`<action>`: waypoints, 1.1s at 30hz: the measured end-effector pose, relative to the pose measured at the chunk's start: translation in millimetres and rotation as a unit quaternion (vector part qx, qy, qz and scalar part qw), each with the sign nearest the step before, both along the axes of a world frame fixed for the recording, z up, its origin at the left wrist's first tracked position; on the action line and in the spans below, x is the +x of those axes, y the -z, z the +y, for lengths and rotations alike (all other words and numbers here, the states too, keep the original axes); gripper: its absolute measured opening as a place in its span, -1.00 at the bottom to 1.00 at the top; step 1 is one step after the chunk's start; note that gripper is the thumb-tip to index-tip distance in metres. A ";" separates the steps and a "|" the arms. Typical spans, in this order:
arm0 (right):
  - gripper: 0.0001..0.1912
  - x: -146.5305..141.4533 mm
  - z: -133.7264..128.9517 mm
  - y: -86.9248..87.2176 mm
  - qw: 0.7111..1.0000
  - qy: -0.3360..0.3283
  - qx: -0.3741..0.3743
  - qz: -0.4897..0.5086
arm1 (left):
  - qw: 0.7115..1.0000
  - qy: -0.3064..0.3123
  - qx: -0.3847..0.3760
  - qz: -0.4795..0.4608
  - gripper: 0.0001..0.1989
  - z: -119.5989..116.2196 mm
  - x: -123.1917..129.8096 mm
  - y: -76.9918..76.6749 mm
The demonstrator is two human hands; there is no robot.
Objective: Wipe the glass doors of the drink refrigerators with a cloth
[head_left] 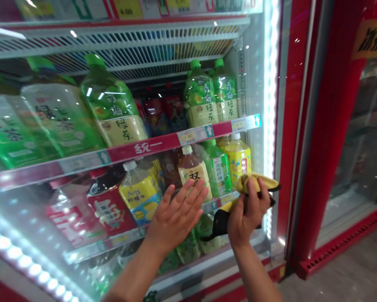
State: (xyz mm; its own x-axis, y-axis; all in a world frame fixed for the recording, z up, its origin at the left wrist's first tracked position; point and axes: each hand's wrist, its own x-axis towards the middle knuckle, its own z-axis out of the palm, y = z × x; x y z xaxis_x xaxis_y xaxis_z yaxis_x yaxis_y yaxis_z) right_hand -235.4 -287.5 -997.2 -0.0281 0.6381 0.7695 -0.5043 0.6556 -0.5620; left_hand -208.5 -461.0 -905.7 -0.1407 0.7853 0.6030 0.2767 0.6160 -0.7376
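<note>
My left hand (178,214) is open, its fingers stretched out and held together, in front of a brown drink bottle (192,167) with a cream label. I cannot tell whether the palm touches anything. A yellow and black cloth (222,220) is bunched in my right hand (246,212), which is closed around it with its ends hanging out on both sides. Behind the cloth stand a yellow-labelled bottle (238,155) and a green bottle (218,170). Part of the lower shelf is hidden by my hands.
A shelf edge with price tags (147,147) crosses the lit drinks cooler. Large green tea bottles (113,100) line the upper shelf. Bright light strips (271,105) run along the cooler's sides. At right stands a red frame (329,126) above the grey floor (348,264).
</note>
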 end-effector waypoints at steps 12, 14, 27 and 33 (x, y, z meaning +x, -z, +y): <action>-0.44 -4.0 30.2 44.8 0.995 0.014 0.094 0.010 | 0.960 -0.045 0.250 -0.122 -0.11 -75.2 56.7 119.9; -0.43 -0.9 4.4 32.2 0.996 0.019 0.089 -0.006 | 0.958 -0.043 0.251 -0.129 -0.09 -93.6 63.6 124.4; -0.46 23.1 8.1 85.9 0.943 -0.006 0.333 -0.024 | 0.961 -0.033 0.259 -0.092 -0.01 -165.9 76.1 118.7; -0.40 27.7 -82.5 29.1 0.967 -0.026 0.244 -0.063 | 0.963 -0.046 0.249 -0.092 -0.01 -187.8 86.9 106.7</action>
State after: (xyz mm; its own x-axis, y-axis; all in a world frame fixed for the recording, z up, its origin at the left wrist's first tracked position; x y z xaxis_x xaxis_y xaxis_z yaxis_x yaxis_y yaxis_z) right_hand -207.7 -369.9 -1026.3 -0.1645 0.1957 0.9668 -0.4914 0.8336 -0.2523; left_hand -121.6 -648.7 -1012.5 -0.3362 0.3847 0.8596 0.3011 0.9088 -0.2889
